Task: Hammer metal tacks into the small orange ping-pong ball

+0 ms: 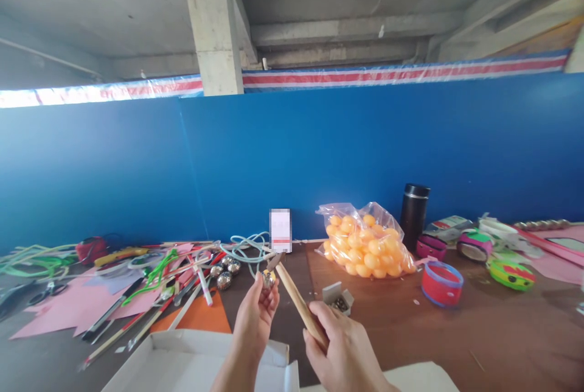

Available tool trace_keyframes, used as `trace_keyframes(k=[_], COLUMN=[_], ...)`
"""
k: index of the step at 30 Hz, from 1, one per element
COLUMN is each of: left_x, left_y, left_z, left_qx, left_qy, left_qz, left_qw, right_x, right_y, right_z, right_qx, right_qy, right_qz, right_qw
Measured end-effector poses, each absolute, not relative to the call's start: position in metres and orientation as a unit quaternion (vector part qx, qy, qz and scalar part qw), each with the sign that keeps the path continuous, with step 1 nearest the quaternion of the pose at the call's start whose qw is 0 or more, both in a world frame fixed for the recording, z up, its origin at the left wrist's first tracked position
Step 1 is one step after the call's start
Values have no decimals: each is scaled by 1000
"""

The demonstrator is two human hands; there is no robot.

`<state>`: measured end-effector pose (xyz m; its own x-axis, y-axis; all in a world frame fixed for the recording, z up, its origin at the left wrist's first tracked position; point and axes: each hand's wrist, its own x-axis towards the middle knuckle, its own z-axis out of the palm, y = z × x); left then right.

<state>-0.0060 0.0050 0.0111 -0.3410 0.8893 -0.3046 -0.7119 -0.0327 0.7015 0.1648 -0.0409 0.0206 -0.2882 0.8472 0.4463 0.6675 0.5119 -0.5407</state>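
My left hand (pixel 257 313) is closed round a shiny silver ball (pixel 268 280), holding it up above the table. In my right hand (pixel 340 343) is the wooden handle of a hammer (pixel 298 301). The hammer's dark head is raised close to the ball; whether the two touch I cannot tell. Several similar metal balls (pixel 224 281) lie on the table to the left of my left hand. Just beyond my right hand stands a small open box (pixel 349 296) with little dark metallic pieces inside.
An open white cardboard box (pixel 182 343) lies at the front left. Pink paper (pixel 55 313), scissors (pixel 48 292) and cords clutter the left side. Behind stand a bag of orange balls (pixel 365 252) and a black flask (pixel 414 215). A red-and-blue tape roll (pixel 441 285) sits right.
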Motion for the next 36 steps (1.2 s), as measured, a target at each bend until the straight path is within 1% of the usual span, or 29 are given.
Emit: trace_keyframes(k=[6,11,16,23,29,34,36], left_x=[-5,-6,-7,-8,-6,-5,-5], left_y=[5,5,5,3,4,2,2], left_z=[11,9,9,10,12,15,15], left_qx=[110,128,116,134,115,135,139], left_qy=[413,430,437,447,445,457,455], left_qz=[719,705,708,692,707,692,690], left_qw=[548,549,542,551,538,542,545], right_x=[166,166,164,167,165,166,166], right_y=[-41,-41,-40,-41,-43,-44,-43], right_z=[18,18,17,22,21,22,22], right_qx=[-497,-489,-502,-481,-491,-487,-495], right_qy=[-786,-781,-783,-773,-793,-785,-783], right_qz=[133,132,125,128,125,128,125], right_qw=[342,365,344,392,337,361,356])
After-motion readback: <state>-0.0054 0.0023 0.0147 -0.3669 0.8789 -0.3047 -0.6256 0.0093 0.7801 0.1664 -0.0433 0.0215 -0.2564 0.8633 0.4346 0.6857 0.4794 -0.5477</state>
